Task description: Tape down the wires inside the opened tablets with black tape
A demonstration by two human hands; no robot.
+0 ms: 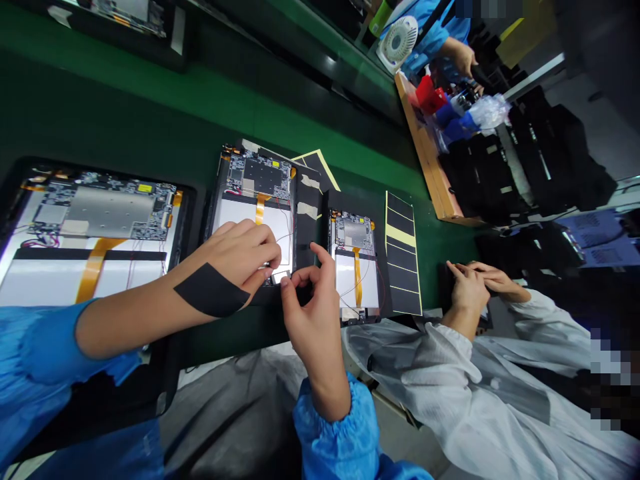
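My left hand (243, 255) is over the lower part of an opened tablet (256, 175), its fingers curled in and the fingertips pinched near the tablet's lower right. Whatever it pinches is hidden or too small to name. A black adhesive patch (213, 291) lies on the back of that wrist. My right hand (315, 307) is at the same tablet's lower right corner, with the thumb and a bent finger close together and another finger raised. I cannot make out anything between them. The tablet shows a circuit board, an orange ribbon cable (260, 208), thin wires and a white battery.
Another opened tablet (113, 210) lies at left, a further one (354, 267) at right. Beside it is a sheet of black stickers (401, 273) on yellow backing. A co-worker's hands (470, 287) are at far right. A white fan (399, 41) stands at the back.
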